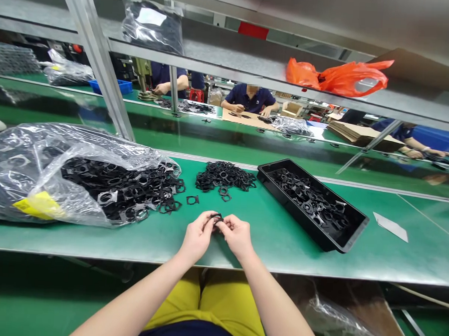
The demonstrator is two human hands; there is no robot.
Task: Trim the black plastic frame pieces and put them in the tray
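Observation:
Close together over the green bench (pixel 280 256), my left hand (pixel 199 235) and my right hand (pixel 237 234) both pinch a small black ring-shaped part (pixel 216 216). Fingers cover much of it. Just beyond them lies a single flat black frame piece (pixel 192 200) with a round hole. Further back is a heap of black ring parts (pixel 226 177). To the left, a clear plastic bag (pixel 14 167) spills many similar black frames (pixel 133 188) onto the bench. A black tray (pixel 314 238) with more small black parts inside stands to the right.
A thin pale card (pixel 390 227) lies right of the tray. Overhead, a metal shelf (pixel 230 63) carries a bagged black bundle (pixel 152 26) and an orange plastic bag (pixel 342 76). A slanted metal post (pixel 98 56) rises at left. Across the bench, a person (pixel 250 98) works at another table.

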